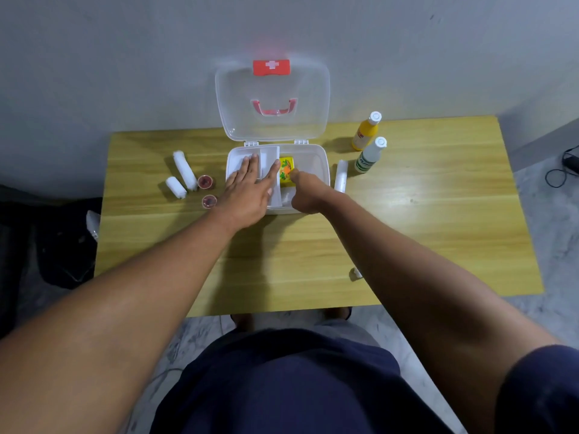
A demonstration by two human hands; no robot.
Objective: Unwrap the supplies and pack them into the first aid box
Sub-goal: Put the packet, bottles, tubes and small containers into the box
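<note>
Left hand (247, 189): flat, fingers straight and spread on the white tray insert (269, 155), probably steadying it while the other hand packs.
Right hand (308, 195): fingers curled, tips at the near-right corner of the yellow packet (285, 169), seemingly pinching it to seat it.
Yellow packet: already inside the first aid box (316, 158), just right of the insert.
Waiting supplies: two white rolls (185, 169) and two red-topped jars (206, 182) near the box's left side; another roll (341, 176) just beside its right wall, all within reach.
Bottles: yellow bottle (366, 133) and white bottle (371, 156) upright, further right.
Lid (272, 89): open, upright against the wall (125, 57).
Table (407, 230): pale wood; a small white scrap (355, 273) near its front edge, likely wrapper.
Room: grey mottled floor (548, 198), a dark cable (560, 173) at right.
</note>
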